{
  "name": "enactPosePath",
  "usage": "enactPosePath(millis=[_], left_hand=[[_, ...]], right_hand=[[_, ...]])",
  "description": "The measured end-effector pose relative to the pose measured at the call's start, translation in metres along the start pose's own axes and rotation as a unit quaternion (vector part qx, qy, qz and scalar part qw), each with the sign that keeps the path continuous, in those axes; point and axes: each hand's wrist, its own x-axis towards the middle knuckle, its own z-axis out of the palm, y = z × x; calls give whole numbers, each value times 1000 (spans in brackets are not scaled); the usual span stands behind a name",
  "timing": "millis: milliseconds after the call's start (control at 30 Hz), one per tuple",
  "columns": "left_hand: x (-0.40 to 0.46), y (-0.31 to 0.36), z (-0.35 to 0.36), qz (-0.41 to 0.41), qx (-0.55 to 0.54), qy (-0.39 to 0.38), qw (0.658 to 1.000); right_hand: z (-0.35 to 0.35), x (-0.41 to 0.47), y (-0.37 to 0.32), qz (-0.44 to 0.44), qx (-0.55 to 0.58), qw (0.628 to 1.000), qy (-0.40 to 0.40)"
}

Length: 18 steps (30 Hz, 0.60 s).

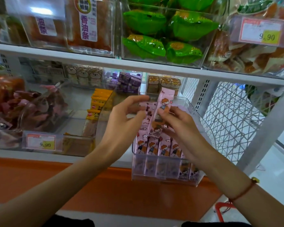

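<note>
Restocking is mid-step: the right hand pinches a pink packet near its middle, thumb on the face, holding it upright and slightly tilted above the clear bin at the shelf front. The left hand curls close at the packet's left edge (whether it touches or grips anything, I cannot tell). A row of like packets stands at the bin's front. Next, I judge, the packet must be lowered on end into a gap behind that row, the left hand parting its neighbours so it slides in without buckling.
</note>
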Motion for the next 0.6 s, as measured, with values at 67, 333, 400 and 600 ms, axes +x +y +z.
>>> enactPosePath(millis=[67, 333, 400, 600], left_hand=[[-3, -1, 2, 1, 32, -26, 999], [-9, 1, 8, 62, 112, -48, 991], [-8, 1, 7, 58, 118, -59, 990], [-7, -6, 7, 78, 207, -72, 973]], right_hand=[[-2, 0, 1, 7, 20, 1000, 0], [-6, -6, -2, 6, 90, 996, -30], [-9, -5, -5, 10, 116, 991, -59], [-5, -7, -1, -40, 39, 998, 24]])
